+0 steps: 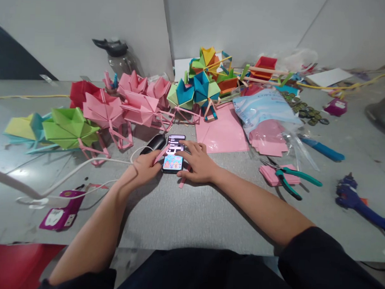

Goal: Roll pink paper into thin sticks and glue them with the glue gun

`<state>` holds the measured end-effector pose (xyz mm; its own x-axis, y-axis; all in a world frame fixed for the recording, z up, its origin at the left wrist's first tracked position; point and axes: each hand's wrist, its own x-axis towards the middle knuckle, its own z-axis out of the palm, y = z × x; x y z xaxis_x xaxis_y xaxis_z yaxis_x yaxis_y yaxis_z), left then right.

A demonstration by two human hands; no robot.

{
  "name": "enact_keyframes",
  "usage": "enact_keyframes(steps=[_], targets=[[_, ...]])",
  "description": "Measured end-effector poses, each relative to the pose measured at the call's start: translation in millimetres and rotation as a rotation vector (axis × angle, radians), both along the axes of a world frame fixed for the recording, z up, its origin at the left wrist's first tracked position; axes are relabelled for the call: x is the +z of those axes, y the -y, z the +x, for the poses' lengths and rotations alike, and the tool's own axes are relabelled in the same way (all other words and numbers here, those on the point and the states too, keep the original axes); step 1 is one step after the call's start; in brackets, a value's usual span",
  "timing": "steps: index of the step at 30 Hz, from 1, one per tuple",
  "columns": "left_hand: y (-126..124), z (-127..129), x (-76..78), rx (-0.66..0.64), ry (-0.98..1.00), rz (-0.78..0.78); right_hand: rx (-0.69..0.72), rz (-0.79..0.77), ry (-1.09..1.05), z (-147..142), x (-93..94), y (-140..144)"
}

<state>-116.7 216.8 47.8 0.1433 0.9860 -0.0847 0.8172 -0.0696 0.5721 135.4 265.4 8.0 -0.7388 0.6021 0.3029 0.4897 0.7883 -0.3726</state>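
Observation:
A smartphone (173,154) with a lit screen lies on the grey table in front of me. My left hand (145,169) is closed at its left edge, a folded pink paper strip (161,155) between thumb and fingers. Over the phone's right side my right hand (200,163) spreads its fingers, the tips at the screen. Another pink strip (182,182) pokes out beneath that hand, partly hidden. Just beyond my left hand sits a black oblong case (154,143), with a white cable passing beside it.
Folded paper models in pink (140,102), green (69,127) and blue (200,88) line the back, near a water bottle (118,55). Pink sheets (223,128), a plastic bag (266,109), pliers (289,177), a blue cutter (323,149) and a glue gun (357,201) occupy the right. A purple box (62,209) lies left.

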Motion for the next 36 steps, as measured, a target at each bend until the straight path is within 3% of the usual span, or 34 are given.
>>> enact_keyframes(steps=[10,17,36], targets=[[-0.9,-1.6,-5.5,-0.030,0.000,-0.020,0.010,-0.019,0.020,0.2,0.4,-0.5],[2.0,1.3,-0.7,-0.055,-0.016,-0.031,0.014,-0.014,-0.005,0.8,1.3,-0.2],[0.3,-0.5,-4.7,-0.018,0.007,-0.023,-0.037,-0.005,-0.024,0.2,-0.1,-0.3]])
